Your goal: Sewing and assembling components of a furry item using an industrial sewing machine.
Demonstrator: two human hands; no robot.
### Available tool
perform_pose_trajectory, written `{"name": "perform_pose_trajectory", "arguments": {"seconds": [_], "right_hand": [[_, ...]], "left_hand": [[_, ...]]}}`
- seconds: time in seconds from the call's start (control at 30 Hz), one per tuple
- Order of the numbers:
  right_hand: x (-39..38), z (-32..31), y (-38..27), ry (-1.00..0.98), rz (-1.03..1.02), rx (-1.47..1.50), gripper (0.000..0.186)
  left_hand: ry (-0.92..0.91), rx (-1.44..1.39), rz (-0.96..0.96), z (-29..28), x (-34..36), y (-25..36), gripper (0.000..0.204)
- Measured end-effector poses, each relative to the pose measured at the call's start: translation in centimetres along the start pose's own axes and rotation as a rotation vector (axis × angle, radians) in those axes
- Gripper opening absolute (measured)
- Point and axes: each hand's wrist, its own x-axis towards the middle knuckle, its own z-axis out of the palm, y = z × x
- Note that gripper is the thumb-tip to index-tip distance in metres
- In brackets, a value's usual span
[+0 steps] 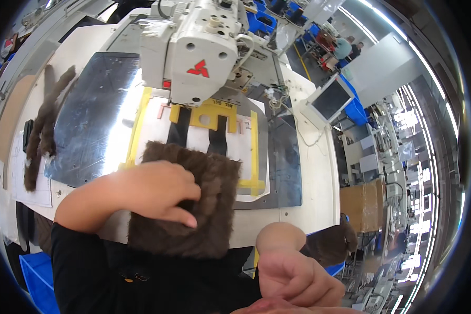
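A square panel of dark brown fur (pixel 214 209) lies at the table's front edge, its near part hanging over. My left hand (pixel 165 191) rests on top of it, fingers curled into the pile and thumb spread a little apart. Two black straps (pixel 218 138) run from under the fur's far edge to a yellow template (pixel 206 119) beneath the sewing machine head (pixel 201 63). My right hand (pixel 298 275) is raised off the table at the lower right, away from the fur. Its fingers are curled in; whatever they may hold is hidden.
Yellow tape strips (pixel 255 152) border a white sheet on the shiny metal plate (pixel 97 115). Long brown fur strips (pixel 48 120) lie at the left over paper. A screen (pixel 329 98) stands at the right rear. More brown fur (pixel 327 245) hangs beyond the right front corner.
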Motion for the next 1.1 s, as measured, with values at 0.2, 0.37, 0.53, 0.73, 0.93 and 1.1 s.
{"name": "perform_pose_trajectory", "arguments": {"seconds": [0.2, 0.37, 0.53, 0.73, 0.93, 1.1], "right_hand": [[1.1, 1.3, 1.8, 0.305, -0.43, -0.221, 0.03], [-1.2, -1.9, 0.1, -0.082, -0.036, -0.142, 0.04], [-0.6, -2.9, 3.3, -0.314, 0.208, -0.48, 0.022], [-5.0, -6.8, 5.7, -0.299, 0.971, -0.971, 0.038], [-13.7, -8.5, 0.2, 0.644, 1.598, -0.463, 0.05], [-15.0, -6.5, -1.5, 0.65, 1.624, -0.175, 0.035]], "left_hand": [[0.11, 0.451, -0.598, 0.4, 0.2, -3.5, 0.071], [0.119, 0.356, -0.639, 0.9, 0.0, -5.4, 0.085], [0.097, 0.264, -0.628, 0.3, -0.3, -6.8, 0.076], [0.144, -0.068, -0.603, -0.8, 0.0, -6.7, 0.04], [0.355, -0.405, -0.427, -1.1, 0.6, -4.4, 0.03], [0.656, -0.563, -0.233, 0.4, 0.1, -5.0, 0.022]]}}
